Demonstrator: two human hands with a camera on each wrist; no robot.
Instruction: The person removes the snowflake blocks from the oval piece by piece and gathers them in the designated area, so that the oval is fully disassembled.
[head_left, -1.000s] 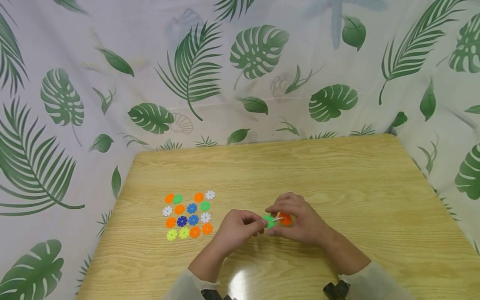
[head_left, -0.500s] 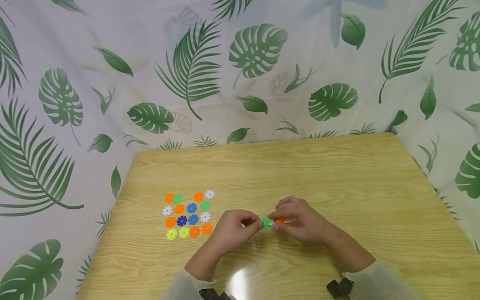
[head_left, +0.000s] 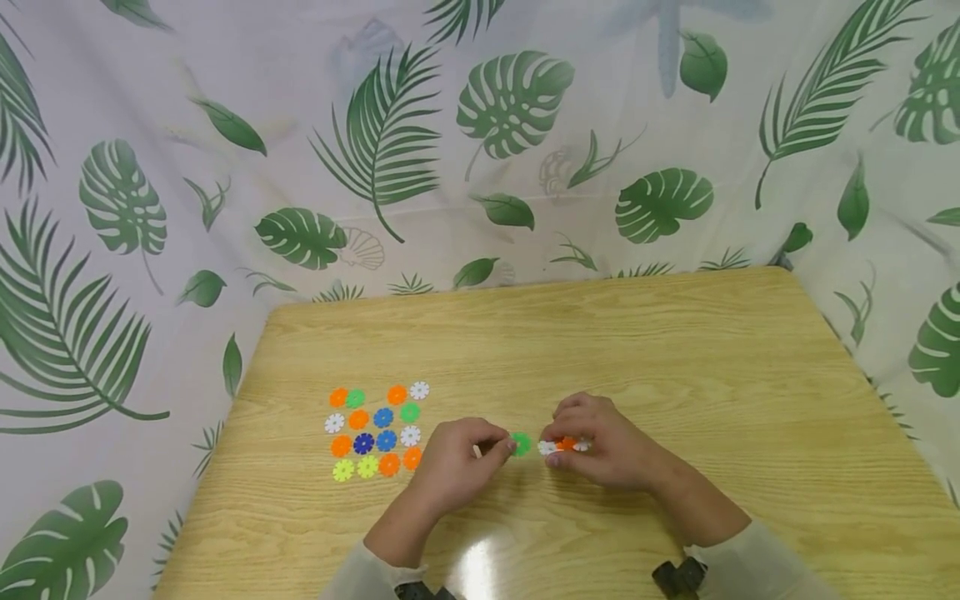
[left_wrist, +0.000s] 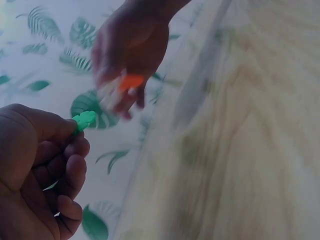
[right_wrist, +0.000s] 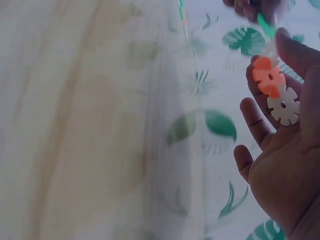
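Observation:
In the head view my left hand (head_left: 459, 460) pinches a green notched plastic disc (head_left: 521, 443) between thumb and forefinger. To its right, my right hand (head_left: 603, 443) grips a short chain of joined discs between thumb and fingers. Seen from the right wrist, that chain has an orange disc (right_wrist: 269, 76) slotted to a white disc (right_wrist: 283, 104), with another white disc at the thumb end, partly hidden. A small gap separates the green disc from the chain's near white disc (head_left: 547, 447) in the head view. Both hands are above the table.
Loose notched discs in orange, white, green, blue and yellow lie in rough rows left of the hands, among them a dark blue disc (head_left: 363, 443). The wooden table (head_left: 675, 350) meets a leaf-patterned cloth (head_left: 420, 167) behind and at the sides.
My left hand has drawn slightly left with the green disc, away from the chain. My right hand has barely shifted, and the chain's near white disc has come into sight.

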